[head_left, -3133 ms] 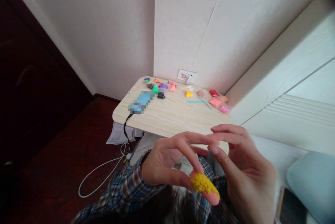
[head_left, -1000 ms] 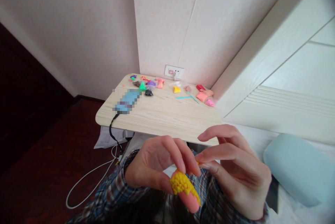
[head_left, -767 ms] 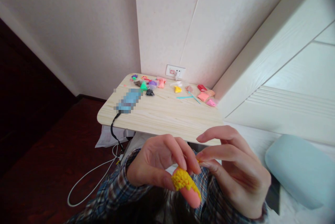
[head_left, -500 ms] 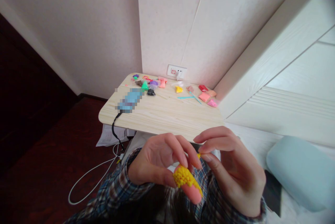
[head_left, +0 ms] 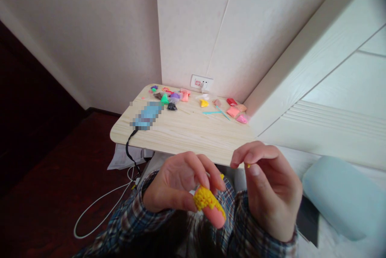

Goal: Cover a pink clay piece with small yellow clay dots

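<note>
My left hand [head_left: 177, 185] is closed on a clay piece [head_left: 205, 199], with thumb and fingers around its upper end. Small yellow lumps cover much of it, and its rounded lower end shows smooth pink. Another bit of yellow clay [head_left: 222, 177] shows by the left fingertips, mostly hidden behind them. To the right, apart from the left hand, my right hand [head_left: 269, 187] pinches a tiny crumb of yellow clay [head_left: 248, 165] between thumb and forefinger. Both hands are in front of the table's near edge, above my lap.
On the wooden table [head_left: 181, 133] lie several coloured clay packets, such as a yellow packet [head_left: 204, 103] and a black packet [head_left: 171, 106], plus blue sticks [head_left: 212, 112]. A blurred-out phone-like object [head_left: 147, 115] has a black cable [head_left: 128, 149]. A pale blue cushion [head_left: 343, 193] is at right.
My right hand has moved away from the left hand, slightly right and up, now with a tiny yellow crumb in its pinch. The left hand keeps its hold on the clay piece.
</note>
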`<state>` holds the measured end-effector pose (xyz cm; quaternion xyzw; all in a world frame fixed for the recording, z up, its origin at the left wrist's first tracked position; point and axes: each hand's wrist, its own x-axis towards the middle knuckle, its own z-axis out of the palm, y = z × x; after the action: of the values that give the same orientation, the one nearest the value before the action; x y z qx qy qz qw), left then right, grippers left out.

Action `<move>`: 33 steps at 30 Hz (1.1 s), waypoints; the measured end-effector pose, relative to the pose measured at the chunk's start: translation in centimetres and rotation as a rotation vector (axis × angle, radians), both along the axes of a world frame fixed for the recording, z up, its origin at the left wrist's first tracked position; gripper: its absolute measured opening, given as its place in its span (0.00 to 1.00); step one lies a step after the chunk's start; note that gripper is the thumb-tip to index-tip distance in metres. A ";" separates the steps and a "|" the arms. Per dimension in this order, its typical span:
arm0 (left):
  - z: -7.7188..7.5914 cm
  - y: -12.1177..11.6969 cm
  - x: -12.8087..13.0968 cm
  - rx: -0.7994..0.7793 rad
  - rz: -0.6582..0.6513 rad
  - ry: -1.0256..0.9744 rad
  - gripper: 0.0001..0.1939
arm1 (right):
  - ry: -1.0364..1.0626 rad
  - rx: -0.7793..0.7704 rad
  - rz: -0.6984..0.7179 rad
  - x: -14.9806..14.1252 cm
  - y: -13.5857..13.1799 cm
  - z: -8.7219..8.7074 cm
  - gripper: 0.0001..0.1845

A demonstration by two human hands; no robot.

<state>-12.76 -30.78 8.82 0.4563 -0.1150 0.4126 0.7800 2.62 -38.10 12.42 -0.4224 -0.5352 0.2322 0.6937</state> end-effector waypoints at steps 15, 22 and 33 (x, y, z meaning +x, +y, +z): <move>-0.4 0.3 0.4 -0.011 0.038 -0.007 0.11 | 0.768 -0.401 0.270 0.7 3.9 -3.0 0.15; 0.2 0.3 0.5 -0.010 0.055 -0.011 0.11 | 0.849 -0.426 0.289 1.2 4.8 -4.5 0.18; -0.1 0.5 0.4 -0.067 0.075 0.017 0.12 | 0.873 -0.389 0.325 1.2 4.6 -4.1 0.17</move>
<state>-12.34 -30.33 8.76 0.4374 -0.0772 0.4412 0.7798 3.78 -33.49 8.31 -0.3184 -0.2008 0.5877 0.7162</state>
